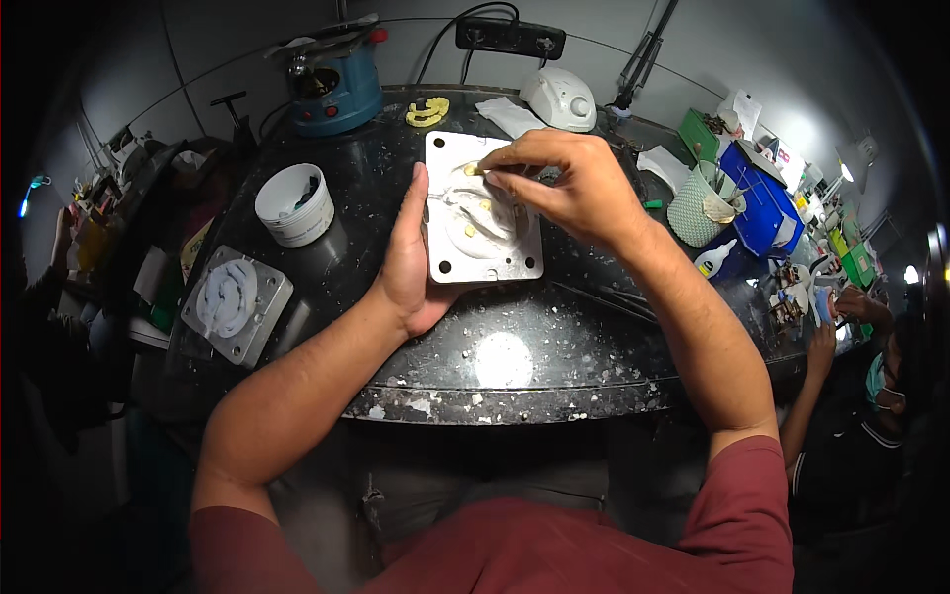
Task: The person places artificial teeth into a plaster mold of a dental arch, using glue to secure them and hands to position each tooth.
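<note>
A metal dental flask half (532, 238) is tilted up over the dark table, with a white plaster mould (473, 243) set in it. Small yellowish pieces sit on the plaster. My left hand (408, 262) grips the flask's left edge, thumb along the side and fingers hidden behind it. At the upper part of the mould, my right hand (584, 188) has thumb and forefinger close together beside a yellowish piece; whatever lies between the fingertips is too small to make out. To the left rests another metal flask half (277, 297) filled with greyish plaster.
Left of my hands stands a white tub (297, 236). Behind are yellow arch-shaped pieces (427, 112), a blue burner-like device (348, 97) and a white rounded machine (559, 99). A perforated tool cup (696, 213) and blue box (757, 203) stand right. A co-worker (846, 436) sits far right.
</note>
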A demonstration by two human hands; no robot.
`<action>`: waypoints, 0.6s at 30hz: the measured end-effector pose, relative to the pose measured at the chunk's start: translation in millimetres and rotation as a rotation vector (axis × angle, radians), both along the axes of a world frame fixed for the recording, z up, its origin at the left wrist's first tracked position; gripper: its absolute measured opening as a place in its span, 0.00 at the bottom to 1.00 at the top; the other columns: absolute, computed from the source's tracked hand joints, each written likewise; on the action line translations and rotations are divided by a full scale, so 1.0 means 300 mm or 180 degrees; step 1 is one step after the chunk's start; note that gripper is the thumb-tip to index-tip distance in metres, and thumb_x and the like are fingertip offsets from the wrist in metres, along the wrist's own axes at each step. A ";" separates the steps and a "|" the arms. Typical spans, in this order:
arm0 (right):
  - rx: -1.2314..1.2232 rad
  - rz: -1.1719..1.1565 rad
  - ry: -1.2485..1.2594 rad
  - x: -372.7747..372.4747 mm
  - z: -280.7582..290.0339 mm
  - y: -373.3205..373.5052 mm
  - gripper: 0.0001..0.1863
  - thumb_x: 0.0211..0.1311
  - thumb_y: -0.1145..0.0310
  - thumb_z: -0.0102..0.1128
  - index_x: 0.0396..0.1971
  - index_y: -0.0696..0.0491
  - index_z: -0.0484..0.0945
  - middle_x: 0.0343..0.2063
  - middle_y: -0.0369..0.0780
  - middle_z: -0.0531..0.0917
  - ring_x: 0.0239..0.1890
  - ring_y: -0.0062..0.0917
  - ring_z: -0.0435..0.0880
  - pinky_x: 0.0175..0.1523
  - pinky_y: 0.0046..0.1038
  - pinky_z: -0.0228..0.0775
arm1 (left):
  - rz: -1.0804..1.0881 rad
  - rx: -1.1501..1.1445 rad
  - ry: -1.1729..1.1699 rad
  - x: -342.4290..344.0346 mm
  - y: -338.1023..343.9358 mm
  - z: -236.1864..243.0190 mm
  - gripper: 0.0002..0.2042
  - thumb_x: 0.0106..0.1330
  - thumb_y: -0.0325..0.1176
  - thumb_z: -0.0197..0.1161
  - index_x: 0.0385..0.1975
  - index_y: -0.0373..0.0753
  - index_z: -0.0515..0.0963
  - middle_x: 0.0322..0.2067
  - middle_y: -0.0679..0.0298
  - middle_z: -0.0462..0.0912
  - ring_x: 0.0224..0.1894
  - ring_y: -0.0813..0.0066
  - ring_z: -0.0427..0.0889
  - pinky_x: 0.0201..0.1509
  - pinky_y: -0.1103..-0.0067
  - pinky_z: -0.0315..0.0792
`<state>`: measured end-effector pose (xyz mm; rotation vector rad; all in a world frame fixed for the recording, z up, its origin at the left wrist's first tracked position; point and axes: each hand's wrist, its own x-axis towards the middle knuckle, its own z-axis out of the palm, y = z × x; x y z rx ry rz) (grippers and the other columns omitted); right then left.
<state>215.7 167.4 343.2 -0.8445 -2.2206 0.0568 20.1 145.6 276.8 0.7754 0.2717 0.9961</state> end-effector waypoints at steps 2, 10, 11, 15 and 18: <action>0.0137 -0.0091 0.0051 -0.022 -0.022 -0.007 0.09 0.62 0.63 0.69 0.39 0.50 0.89 0.33 0.39 0.88 0.36 0.33 0.87 0.43 0.32 0.80 | 0.0018 0.0030 0.0022 -0.001 -0.002 -0.001 0.37 0.76 0.67 0.38 0.69 0.41 0.65 0.60 0.56 0.77 0.61 0.63 0.80 0.67 0.61 0.74; 0.1044 -0.0309 -0.0190 -0.046 -0.056 0.013 0.08 0.60 0.63 0.70 0.36 0.50 0.89 0.33 0.35 0.87 0.36 0.29 0.86 0.43 0.30 0.80 | 0.0113 0.0061 0.0147 -0.002 0.008 -0.001 0.36 0.76 0.66 0.39 0.70 0.43 0.63 0.61 0.58 0.76 0.63 0.63 0.79 0.68 0.58 0.73; 0.1038 -0.0303 -0.0195 -0.046 -0.061 0.014 0.08 0.60 0.63 0.70 0.36 0.50 0.89 0.33 0.35 0.87 0.36 0.29 0.86 0.43 0.30 0.80 | 0.0118 0.0054 0.0142 -0.001 0.008 -0.003 0.36 0.76 0.66 0.39 0.70 0.43 0.63 0.61 0.58 0.76 0.63 0.63 0.79 0.68 0.58 0.73; 0.0853 -0.0291 -0.0075 -0.045 -0.064 0.017 0.09 0.59 0.63 0.71 0.37 0.50 0.90 0.33 0.35 0.87 0.37 0.30 0.86 0.43 0.31 0.80 | 0.0077 -0.0005 0.0162 0.000 0.011 -0.003 0.36 0.76 0.66 0.38 0.70 0.43 0.64 0.60 0.57 0.77 0.62 0.63 0.79 0.67 0.58 0.74; 0.0632 -0.0316 -0.0080 -0.049 -0.046 0.018 0.10 0.59 0.63 0.71 0.37 0.50 0.90 0.33 0.37 0.88 0.37 0.31 0.87 0.43 0.32 0.80 | 0.0062 -0.0052 0.0180 -0.002 0.003 0.004 0.35 0.76 0.66 0.39 0.69 0.43 0.64 0.59 0.58 0.77 0.62 0.64 0.80 0.67 0.59 0.74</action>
